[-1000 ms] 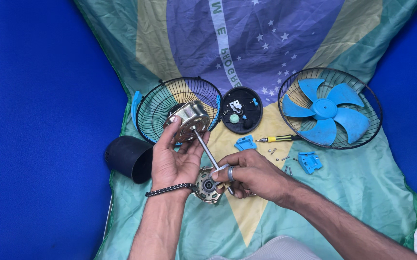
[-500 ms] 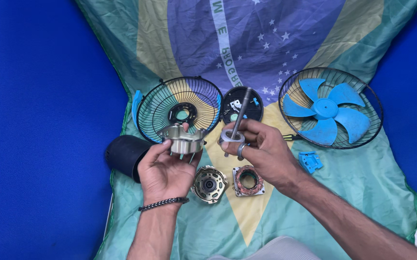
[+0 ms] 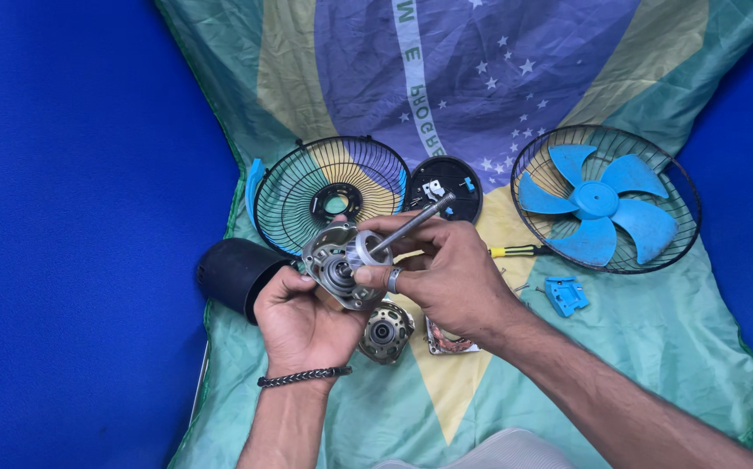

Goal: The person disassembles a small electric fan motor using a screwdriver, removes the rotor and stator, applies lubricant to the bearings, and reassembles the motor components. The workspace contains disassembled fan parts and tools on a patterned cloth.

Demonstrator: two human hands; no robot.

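Observation:
My left hand holds a round grey metal motor end cap tilted toward me. My right hand, a ring on one finger, grips a rotor with a long steel shaft, its round end pressed against the end cap. Just below the hands a second metal motor end cap lies on the cloth, and a stator with copper windings peeks out under my right wrist.
A green, yellow and blue flag cloth covers a blue surface. On it lie a wire fan guard, a black round cover, a guard holding a blue fan blade, a black cylindrical housing, a screwdriver and a blue clip.
A second ago the rotor shaft stood in the cap on the cloth. My right hand lifted it out, and has now brought it against the end cap in my left hand.

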